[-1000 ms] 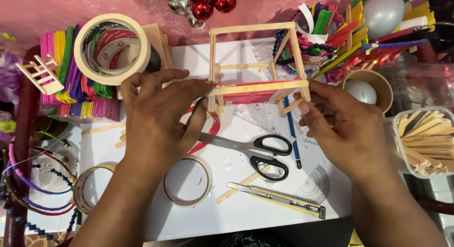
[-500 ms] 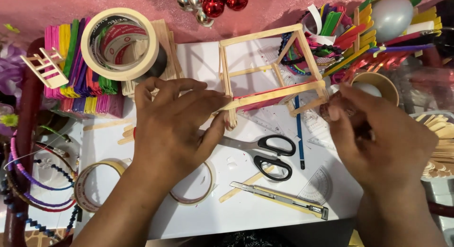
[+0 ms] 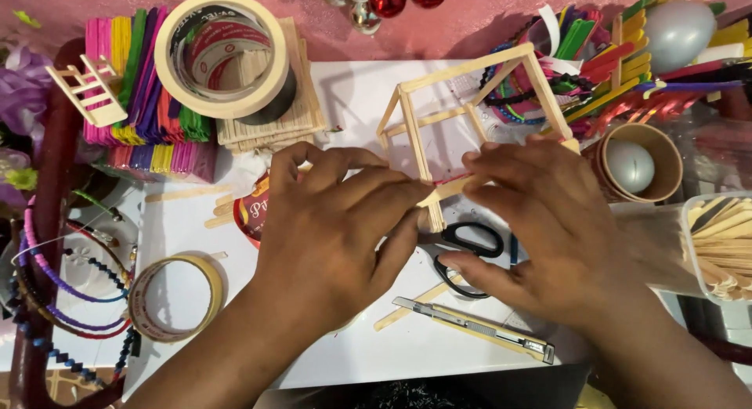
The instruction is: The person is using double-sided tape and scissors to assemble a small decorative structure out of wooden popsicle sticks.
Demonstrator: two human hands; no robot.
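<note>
- A flat ring of tan masking tape (image 3: 174, 298) lies on the white bench (image 3: 352, 88) at far left.
- A large cream tape roll (image 3: 223, 55) rests on stacked coloured craft sticks (image 3: 137, 88).
- The left hand (image 3: 337, 229) pinches the lower front corner of an open box frame of pale wooden sticks (image 3: 470, 103).
- The right hand (image 3: 548, 229) grasps the frame's front rail, covering black-handled scissors (image 3: 470, 240).
- A slim utility knife (image 3: 470, 329) lies nearest the viewer.

Pale natural-wood stick frame (image 3: 470, 95) with a red, possibly pink, strip; behind it red and silver baubles (image 3: 388, 0); beside it black-handled scissors (image 3: 470, 252).
</note>
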